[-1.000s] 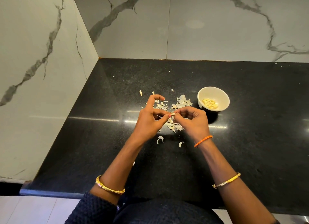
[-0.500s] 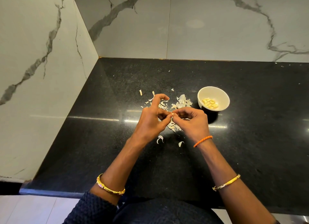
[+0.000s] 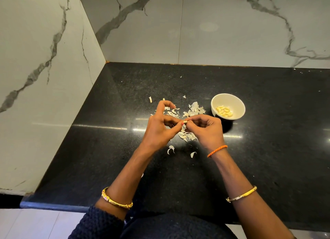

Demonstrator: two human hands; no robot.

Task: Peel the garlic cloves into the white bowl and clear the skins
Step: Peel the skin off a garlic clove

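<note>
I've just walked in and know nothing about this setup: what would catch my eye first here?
Two hands meet mid-counter, the left hand and right hand pinching one small garlic clove between them. Pale garlic skins litter the black counter around and under them. Just right of the hands stands a white bowl with peeled cloves inside.

The left hand (image 3: pixel 160 128) raised its index finger higher and opened away from the clove (image 3: pixel 185 121), and the right hand (image 3: pixel 207 129) rolled its fingers back, so more pale clove showed between the two thumbs than a second earlier.
</note>
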